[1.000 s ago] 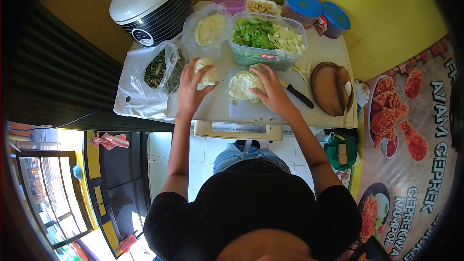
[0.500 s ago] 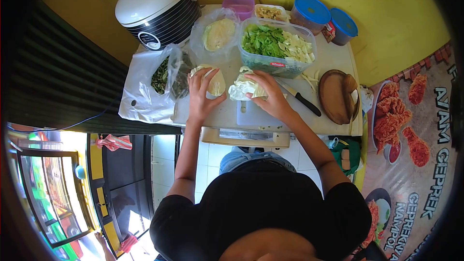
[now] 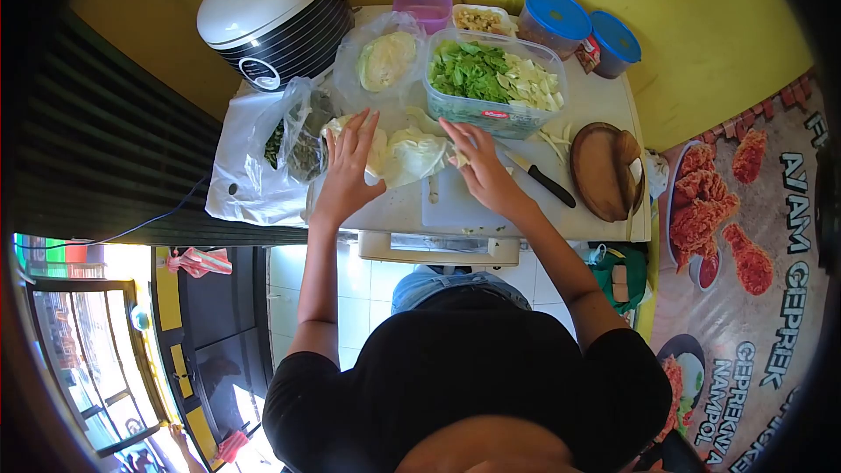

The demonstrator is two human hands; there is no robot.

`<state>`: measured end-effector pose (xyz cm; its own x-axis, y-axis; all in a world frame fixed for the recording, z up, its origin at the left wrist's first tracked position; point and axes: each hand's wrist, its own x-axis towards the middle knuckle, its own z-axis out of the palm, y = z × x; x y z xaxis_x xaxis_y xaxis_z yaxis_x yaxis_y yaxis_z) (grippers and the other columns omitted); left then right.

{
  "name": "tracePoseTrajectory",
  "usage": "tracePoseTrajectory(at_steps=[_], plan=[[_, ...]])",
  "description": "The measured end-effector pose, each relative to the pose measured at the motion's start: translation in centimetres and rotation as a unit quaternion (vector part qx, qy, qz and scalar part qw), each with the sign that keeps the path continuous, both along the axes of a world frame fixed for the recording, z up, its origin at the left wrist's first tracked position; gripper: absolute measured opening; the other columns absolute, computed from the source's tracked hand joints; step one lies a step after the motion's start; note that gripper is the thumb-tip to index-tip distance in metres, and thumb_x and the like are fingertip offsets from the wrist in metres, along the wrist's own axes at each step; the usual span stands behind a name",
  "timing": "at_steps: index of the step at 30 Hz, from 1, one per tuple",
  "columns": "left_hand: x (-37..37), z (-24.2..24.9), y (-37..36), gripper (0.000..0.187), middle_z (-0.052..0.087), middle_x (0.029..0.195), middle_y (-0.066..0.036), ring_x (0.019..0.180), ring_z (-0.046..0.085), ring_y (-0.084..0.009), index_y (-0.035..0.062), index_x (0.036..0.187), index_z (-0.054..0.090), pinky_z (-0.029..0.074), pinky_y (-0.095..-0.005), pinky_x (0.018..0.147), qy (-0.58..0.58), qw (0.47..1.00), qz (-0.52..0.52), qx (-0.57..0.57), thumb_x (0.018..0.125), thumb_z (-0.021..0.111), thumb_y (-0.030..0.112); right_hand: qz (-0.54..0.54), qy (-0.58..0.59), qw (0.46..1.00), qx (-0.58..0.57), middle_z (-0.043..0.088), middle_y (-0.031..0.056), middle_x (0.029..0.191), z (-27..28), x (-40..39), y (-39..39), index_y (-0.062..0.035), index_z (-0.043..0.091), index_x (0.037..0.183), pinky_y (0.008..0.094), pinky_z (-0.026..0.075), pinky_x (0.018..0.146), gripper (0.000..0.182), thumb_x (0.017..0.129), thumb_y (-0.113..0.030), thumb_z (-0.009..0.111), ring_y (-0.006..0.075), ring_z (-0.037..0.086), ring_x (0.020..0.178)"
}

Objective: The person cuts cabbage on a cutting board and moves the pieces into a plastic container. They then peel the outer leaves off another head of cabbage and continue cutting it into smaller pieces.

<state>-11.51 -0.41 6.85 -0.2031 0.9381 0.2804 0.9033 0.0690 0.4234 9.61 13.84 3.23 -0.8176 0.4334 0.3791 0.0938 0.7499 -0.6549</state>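
My left hand (image 3: 350, 171) is spread over the left side of a pale cabbage piece (image 3: 375, 151), fingers apart. A second piece of cabbage leaves (image 3: 414, 156) lies against it on the right. My right hand (image 3: 480, 165) is raised beside those leaves with its fingers apart, above the white cutting board (image 3: 455, 201). A small pale scrap is by its fingertips; whether they touch it is unclear. Right of this hand lies a knife with a black handle (image 3: 552, 186). Behind the hands stands a clear container (image 3: 496, 114) of chopped greens and cabbage.
A rice cooker (image 3: 276, 22) stands back left, near bagged cabbage (image 3: 388, 60) and a bag of dark leaves (image 3: 307, 136). At the right are a wooden mortar (image 3: 600, 171) and blue-lidded tubs (image 3: 559, 14). A purple bowl (image 3: 424, 7) is at the back.
The leafy piece has moved left from my right hand to rest against the other cabbage. My right hand has let go of it and opened. My left hand has spread its fingers.
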Motion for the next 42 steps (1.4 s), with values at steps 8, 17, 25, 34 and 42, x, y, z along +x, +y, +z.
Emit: tracePoseTrajectory(at_steps=[8, 17, 25, 34, 42], plan=[[2.9, 0.2, -0.5, 0.061, 0.044, 0.14, -0.012, 0.136, 0.034, -0.033, 0.015, 0.132, 0.052, 0.014, -0.0559, 0.114, -0.069, 0.99, 0.012, 0.119, 0.074, 0.068, 0.006, -0.056, -0.096, 0.991, -0.07, 0.036, 0.0175, 0.133, 0.9, 5.8, -1.4, -0.0145, 0.035, 0.146, 0.04, 0.031, 0.106, 0.079, 0.074, -0.001, 0.064, 0.0354, 0.037, 0.125], [12.7, -3.6, -0.1, 0.038, 0.063, 0.117, -0.011, 0.107, 0.057, -0.0302, 0.0068, 0.115, 0.064, 0.042, -0.0398, 0.094, -0.168, 0.964, -0.156, 0.134, 0.078, 0.072, 0.009, -0.142, -0.058, 0.988, -0.027, 0.042, 0.0171, 0.126, -1.6, 10.4, 0.1, -0.0161, 0.05, 0.135, 0.0419, 0.036, 0.103, 0.071, 0.068, 0.0, 0.067, 0.0359, 0.04, 0.12], [16.5, -5.0, 2.4, 0.037, 0.063, 0.116, -0.003, 0.109, 0.055, -0.0251, 0.0151, 0.115, 0.066, 0.037, -0.038, 0.097, -0.124, 0.98, -0.071, 0.136, 0.079, 0.073, 0.021, -0.208, -0.037, 0.977, 0.015, 0.046, 0.0152, 0.121, -1.2, 9.2, -0.8, -0.0154, 0.053, 0.131, 0.0414, 0.037, 0.101, 0.067, 0.067, 0.003, 0.065, 0.0343, 0.042, 0.118], [12.3, -5.6, 2.4, 0.021, 0.064, 0.119, 0.003, 0.124, 0.049, -0.0228, 0.0202, 0.105, 0.072, 0.03, -0.0486, 0.104, 0.018, 0.993, -0.085, 0.081, 0.085, 0.066, 0.021, -0.288, -0.099, 0.951, 0.042, 0.054, 0.0152, 0.111, -2.6, 12.4, 0.5, -0.0067, 0.057, 0.122, 0.0421, 0.042, 0.092, 0.046, 0.08, -0.022, 0.072, 0.0326, 0.05, 0.106], [11.2, -6.9, 2.2, 0.022, 0.064, 0.117, 0.002, 0.115, 0.053, -0.0217, 0.0191, 0.105, 0.072, 0.032, -0.0448, 0.102, -0.01, 0.989, -0.11, 0.098, 0.083, 0.068, 0.02, -0.261, -0.033, 0.952, -0.157, 0.058, 0.0145, 0.086, 0.2, 12.6, -1.8, -0.0018, 0.056, 0.115, 0.0346, 0.047, 0.077, 0.026, 0.096, -0.019, 0.054, 0.027, 0.058, 0.082]])
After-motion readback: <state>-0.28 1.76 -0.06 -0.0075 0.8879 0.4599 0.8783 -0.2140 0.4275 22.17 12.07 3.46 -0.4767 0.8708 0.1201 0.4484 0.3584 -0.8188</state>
